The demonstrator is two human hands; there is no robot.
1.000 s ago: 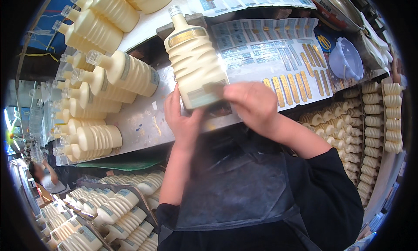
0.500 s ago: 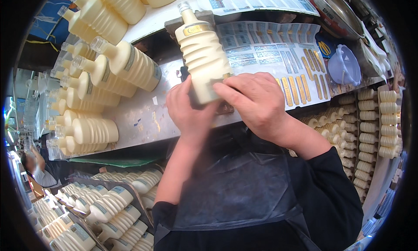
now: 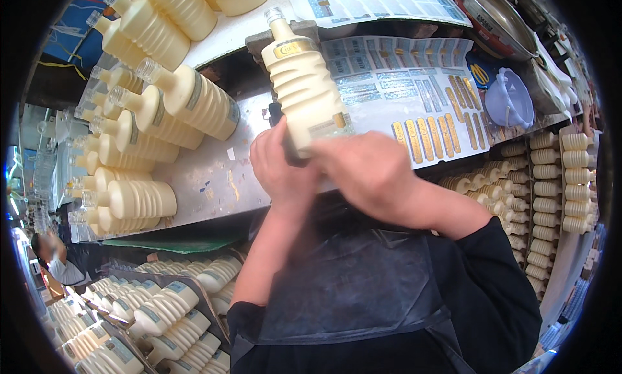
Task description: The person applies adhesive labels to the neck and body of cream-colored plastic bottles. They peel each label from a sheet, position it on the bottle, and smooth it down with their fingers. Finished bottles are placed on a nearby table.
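A cream ribbed bottle (image 3: pixel 304 82) with a clear screw neck leans across a dark support block, neck pointing away from me. A gold label (image 3: pixel 293 48) sits on its shoulder, and a silvery label with a gold patch (image 3: pixel 332 125) lies near its base. My left hand (image 3: pixel 278 160) grips the base from the left side, its fingers partly hidden behind the bottle. Against the base's right corner, below the silvery label, is my right hand (image 3: pixel 372 173). Its fingers are bent but smeared by motion, so their hold is unclear.
More cream bottles (image 3: pixel 201 102) stand clustered on the metal table at left. A label sheet (image 3: pixel 447 124) with gold strips lies at right, next to a lilac bucket (image 3: pixel 510 98). Another label sheet (image 3: pixel 382 3) lies behind. Racked bottles (image 3: pixel 547 205) fill the lower right; others (image 3: pixel 162 303) the lower left.
My right hand has slid down from the silvery label to the bottle's base, uncovering the label and the gold strips behind. My left hand keeps its hold, and the bottle has barely shifted.
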